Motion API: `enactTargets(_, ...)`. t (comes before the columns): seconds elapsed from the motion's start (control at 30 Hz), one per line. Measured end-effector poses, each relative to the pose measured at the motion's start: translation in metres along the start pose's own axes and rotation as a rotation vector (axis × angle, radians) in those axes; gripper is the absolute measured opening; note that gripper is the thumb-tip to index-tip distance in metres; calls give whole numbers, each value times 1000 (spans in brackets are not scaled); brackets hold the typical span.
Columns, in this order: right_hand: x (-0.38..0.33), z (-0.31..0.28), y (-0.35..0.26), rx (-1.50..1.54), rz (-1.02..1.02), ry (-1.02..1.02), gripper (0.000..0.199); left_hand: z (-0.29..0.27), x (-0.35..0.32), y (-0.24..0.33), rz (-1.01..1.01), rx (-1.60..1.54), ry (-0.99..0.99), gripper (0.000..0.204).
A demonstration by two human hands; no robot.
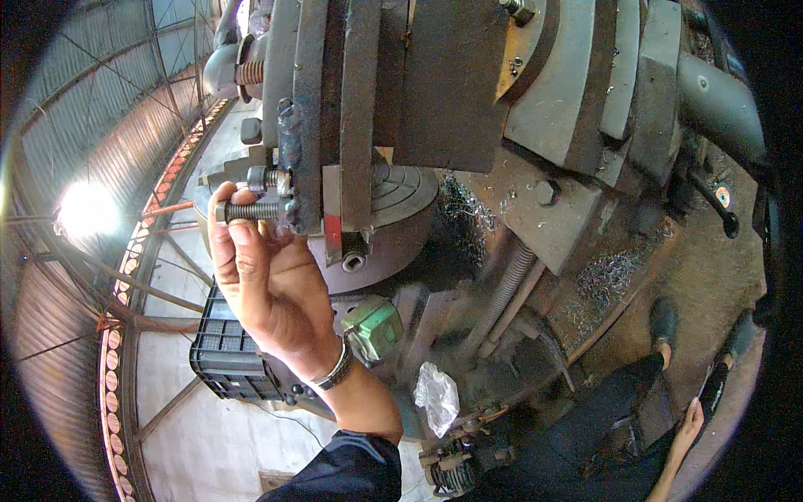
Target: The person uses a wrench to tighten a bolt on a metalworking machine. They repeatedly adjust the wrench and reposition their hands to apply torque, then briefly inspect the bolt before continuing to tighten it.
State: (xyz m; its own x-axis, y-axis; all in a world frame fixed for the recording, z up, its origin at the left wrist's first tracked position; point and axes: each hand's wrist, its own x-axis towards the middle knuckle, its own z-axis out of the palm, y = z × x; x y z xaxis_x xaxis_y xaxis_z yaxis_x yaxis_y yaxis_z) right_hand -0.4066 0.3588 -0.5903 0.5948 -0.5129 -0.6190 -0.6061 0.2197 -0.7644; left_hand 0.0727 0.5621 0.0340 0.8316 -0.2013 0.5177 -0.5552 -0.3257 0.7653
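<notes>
My left hand (pixel 272 280) is raised to the machine, with its thumb and fingers closed around the head of a bolt (pixel 254 212). The bolt's threaded shank runs sideways to the edge of a thick, dark steel plate (pixel 311 125). Just above it, a second bolt (pixel 266 177) sits at the same edge. A dark band circles my left wrist. At the lower right, my right hand (pixel 690 425) hangs low beside my dark-clothed legs. Its fingers are curled around a thin, greyish, rod-like thing (pixel 708 386), whose kind I cannot make out.
Beneath the plate is a round chuck-like disc (pixel 406 201). Metal shavings (pixel 615 280) litter the machine bed and floor. A black crate (pixel 234 356), a green block-like part (pixel 372 328) and a clear plastic bag (pixel 437 399) lie lower down. A lever (pixel 715 203) juts out at right.
</notes>
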Motion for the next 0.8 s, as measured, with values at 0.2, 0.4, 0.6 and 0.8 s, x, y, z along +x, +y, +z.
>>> enactTargets(0.2, -8, 28, 1, 35, 79, 184, 40, 3, 1, -2, -2, 21, 94, 47)
enactTargets(0.4, -11, 29, -21, 149, 106, -63, 39, 7, -3, -5, 5, 0, 44, 46)
enactTargets(0.6, -6, 32, -33, 222, 183, -162, 39, 6, 1, -8, 36, -99, 25, 41)
enactTargets(0.8, -5, 27, -35, 192, 127, -109, 44, 16, -1, -3, 39, -91, 28, 36)
